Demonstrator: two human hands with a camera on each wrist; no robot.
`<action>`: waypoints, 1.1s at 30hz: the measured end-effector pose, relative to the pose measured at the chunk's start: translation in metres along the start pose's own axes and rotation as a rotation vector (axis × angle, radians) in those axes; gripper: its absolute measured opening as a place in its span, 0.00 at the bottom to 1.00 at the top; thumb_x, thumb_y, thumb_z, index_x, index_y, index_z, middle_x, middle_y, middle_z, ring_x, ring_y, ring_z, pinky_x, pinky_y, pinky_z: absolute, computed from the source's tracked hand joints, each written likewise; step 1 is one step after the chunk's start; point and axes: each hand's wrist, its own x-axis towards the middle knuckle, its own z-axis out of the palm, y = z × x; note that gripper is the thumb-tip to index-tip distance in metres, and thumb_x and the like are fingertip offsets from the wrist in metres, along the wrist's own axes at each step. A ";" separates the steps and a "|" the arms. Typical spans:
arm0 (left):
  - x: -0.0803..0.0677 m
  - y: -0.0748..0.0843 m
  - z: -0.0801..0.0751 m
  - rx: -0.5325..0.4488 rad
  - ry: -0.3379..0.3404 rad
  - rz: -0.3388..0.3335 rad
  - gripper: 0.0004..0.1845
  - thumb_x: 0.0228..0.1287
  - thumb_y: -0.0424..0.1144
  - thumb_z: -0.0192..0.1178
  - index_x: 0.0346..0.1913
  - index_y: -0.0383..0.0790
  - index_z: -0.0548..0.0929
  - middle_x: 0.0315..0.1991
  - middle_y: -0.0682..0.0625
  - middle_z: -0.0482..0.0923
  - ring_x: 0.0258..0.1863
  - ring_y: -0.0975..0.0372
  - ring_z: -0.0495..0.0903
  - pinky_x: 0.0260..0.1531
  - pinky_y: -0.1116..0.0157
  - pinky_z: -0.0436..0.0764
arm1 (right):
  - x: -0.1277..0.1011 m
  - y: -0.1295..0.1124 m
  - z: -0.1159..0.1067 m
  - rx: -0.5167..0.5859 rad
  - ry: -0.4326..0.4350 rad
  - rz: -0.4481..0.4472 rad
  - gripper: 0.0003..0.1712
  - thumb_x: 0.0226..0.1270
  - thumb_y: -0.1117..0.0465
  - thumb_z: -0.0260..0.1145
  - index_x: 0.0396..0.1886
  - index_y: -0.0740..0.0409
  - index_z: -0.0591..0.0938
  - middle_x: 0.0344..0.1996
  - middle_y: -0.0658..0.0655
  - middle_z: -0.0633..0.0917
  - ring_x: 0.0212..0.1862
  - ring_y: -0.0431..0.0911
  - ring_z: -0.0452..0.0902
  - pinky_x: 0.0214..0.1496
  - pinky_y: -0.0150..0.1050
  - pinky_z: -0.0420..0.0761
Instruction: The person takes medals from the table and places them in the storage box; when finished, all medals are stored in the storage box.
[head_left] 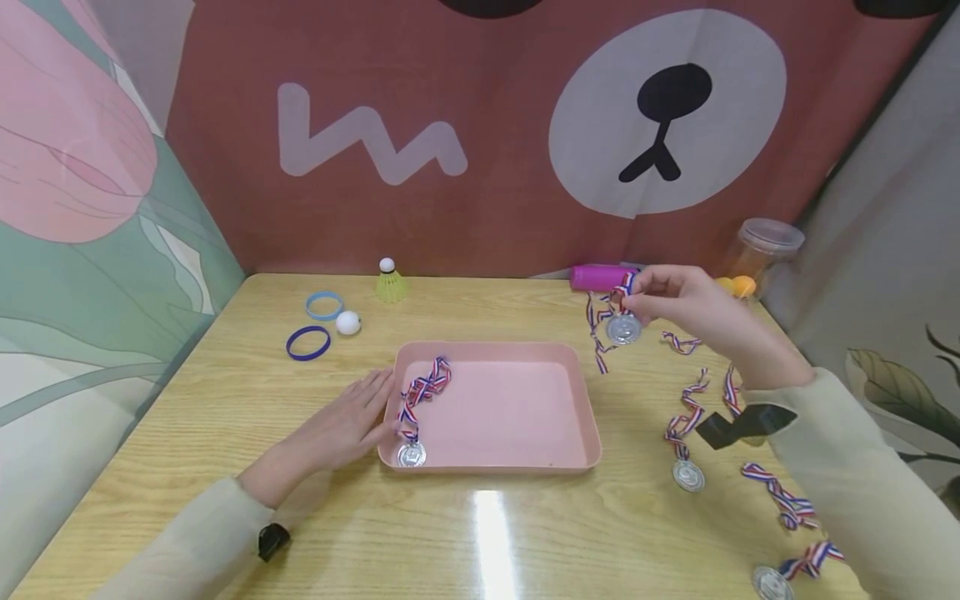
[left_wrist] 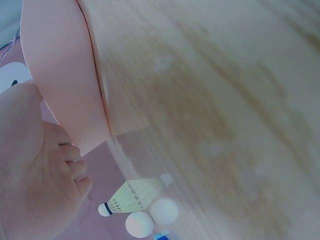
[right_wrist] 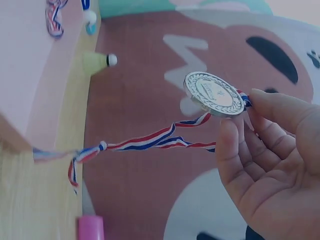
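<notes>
My right hand [head_left: 678, 302] is raised over the table's back right and pinches a silver medal [head_left: 623, 330] by the top of its red, white and blue ribbon [head_left: 597, 321]. The right wrist view shows that medal [right_wrist: 214, 93] held at my fingertips [right_wrist: 235, 131], ribbon trailing down toward the table. A pink tray [head_left: 525, 462] lies mid-table with one ribboned medal [head_left: 412, 454] draped over its left side. My left hand [head_left: 352, 421] rests flat on the table with straight fingers against the tray's left rim; the tray's rim [left_wrist: 65, 75] shows beside that hand [left_wrist: 35, 170].
More ribboned medals [head_left: 687, 474] lie on the wooden table to the right, one [head_left: 772, 582] at the front edge. At the back left sit two blue wristbands [head_left: 308, 342], a white ball [head_left: 348, 322] and a shuttlecock [head_left: 390, 283]. A pink tube [head_left: 597, 277] and clear jar [head_left: 761, 250] stand at the back right.
</notes>
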 end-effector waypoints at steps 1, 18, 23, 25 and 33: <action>0.000 0.000 0.000 0.000 0.000 -0.001 0.36 0.71 0.52 0.43 0.70 0.29 0.51 0.70 0.37 0.45 0.68 0.45 0.46 0.65 0.52 0.49 | 0.002 -0.003 0.004 0.011 -0.002 -0.002 0.14 0.63 0.55 0.64 0.36 0.64 0.77 0.27 0.57 0.81 0.32 0.49 0.75 0.37 0.38 0.76; 0.000 -0.001 0.001 0.035 0.044 0.045 0.35 0.70 0.49 0.46 0.67 0.24 0.54 0.68 0.33 0.49 0.67 0.43 0.49 0.64 0.51 0.53 | 0.042 -0.012 0.081 0.123 -0.238 -0.130 0.06 0.61 0.66 0.64 0.31 0.65 0.77 0.24 0.55 0.79 0.27 0.44 0.75 0.33 0.37 0.79; 0.000 -0.001 0.001 0.032 0.037 0.040 0.35 0.70 0.50 0.46 0.67 0.24 0.54 0.68 0.33 0.49 0.67 0.44 0.48 0.65 0.51 0.52 | 0.051 -0.013 0.105 0.120 -0.279 -0.114 0.06 0.60 0.66 0.65 0.31 0.64 0.77 0.24 0.54 0.79 0.27 0.44 0.76 0.32 0.36 0.79; 0.000 -0.001 0.001 0.029 0.034 0.038 0.35 0.70 0.50 0.46 0.67 0.24 0.54 0.69 0.33 0.49 0.67 0.44 0.48 0.65 0.51 0.52 | 0.054 -0.013 0.114 0.119 -0.286 -0.112 0.06 0.60 0.65 0.65 0.30 0.64 0.77 0.23 0.54 0.80 0.26 0.44 0.76 0.32 0.38 0.80; 0.000 0.000 -0.001 0.021 0.027 0.035 0.35 0.70 0.49 0.46 0.68 0.25 0.53 0.69 0.34 0.48 0.67 0.44 0.48 0.65 0.51 0.51 | 0.068 -0.009 0.144 0.123 -0.290 -0.090 0.05 0.59 0.66 0.66 0.29 0.63 0.78 0.28 0.55 0.80 0.24 0.44 0.77 0.33 0.46 0.81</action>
